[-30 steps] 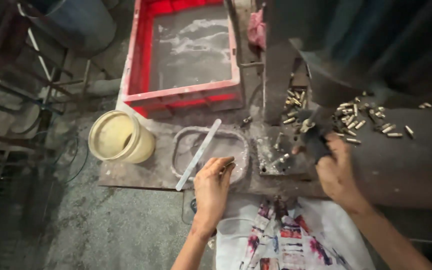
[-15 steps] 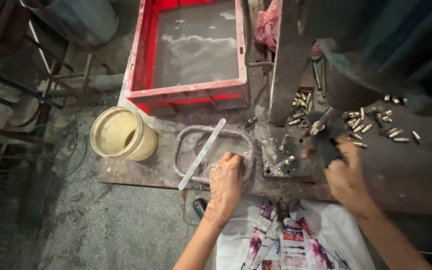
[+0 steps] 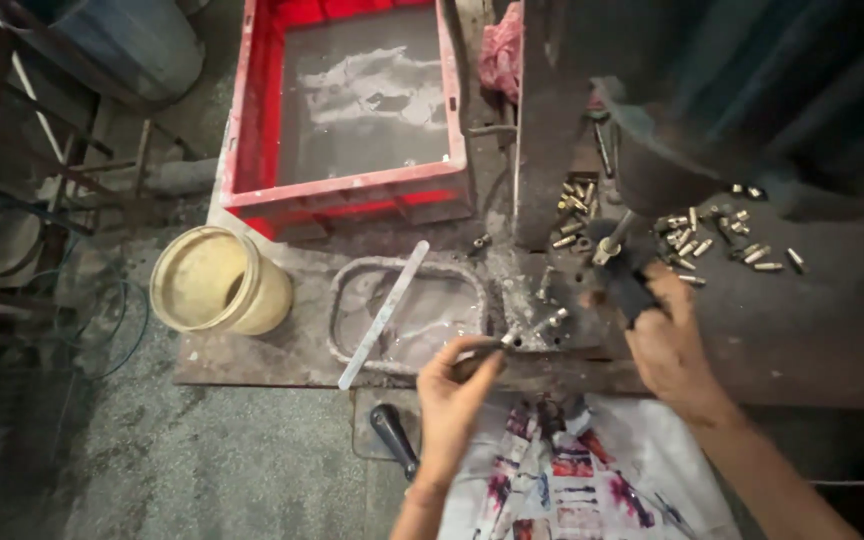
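Observation:
My left hand (image 3: 455,385) pinches a thin dark metal tool (image 3: 487,347) whose tip reaches toward the small metal fixture block (image 3: 550,306) with pegs on it. My right hand (image 3: 664,340) grips the black handle (image 3: 624,275) of a lever on the dark press machine (image 3: 642,110). Several small brass fittings (image 3: 697,240) lie scattered on the machine table to the right of the fixture. More brass pieces (image 3: 572,200) sit just behind it.
A red plastic crate (image 3: 252,130) with grey liquid stands at the back. A yellowish bucket (image 3: 220,282) sits at the left. A shallow metal tray (image 3: 347,300) carries a flat metal strip (image 3: 386,312). A black-handled tool (image 3: 393,438) and a patterned cloth (image 3: 592,480) lie near me.
My left hand has moved right from over the tray to the fixture block, still holding the thin tool. My right hand has stayed on the lever handle.

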